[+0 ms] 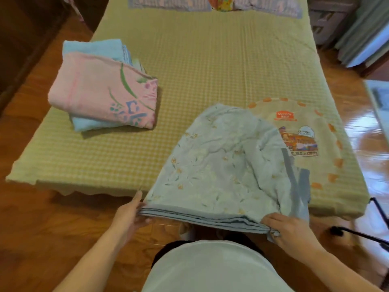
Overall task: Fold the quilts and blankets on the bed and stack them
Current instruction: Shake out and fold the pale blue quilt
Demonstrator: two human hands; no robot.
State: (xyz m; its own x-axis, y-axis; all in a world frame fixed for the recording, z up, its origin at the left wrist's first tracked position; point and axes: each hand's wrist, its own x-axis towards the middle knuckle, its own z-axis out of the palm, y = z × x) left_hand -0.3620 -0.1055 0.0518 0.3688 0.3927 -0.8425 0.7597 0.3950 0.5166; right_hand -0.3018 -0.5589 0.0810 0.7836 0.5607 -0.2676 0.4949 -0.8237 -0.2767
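Observation:
A pale blue flowered quilt (227, 163) lies partly folded in several layers at the foot of the bed, its near edge hanging past the mattress. My left hand (131, 213) grips the left corner of that layered edge. My right hand (288, 228) grips the right corner. Under the quilt on the right lies a beige blanket (322, 131) with a cartoon print and orange dots, spread flat. On the bed's left side sits a stack: a folded pink flowered blanket (101, 91) on top of a folded light blue one (92, 46).
The bed (210, 66) has a green checked cover, with pillows (168, 4) at the far end. Wooden floor (31, 218) surrounds it. A black stand (368, 234) pokes in at the lower right. Furniture and curtains stand at the far right.

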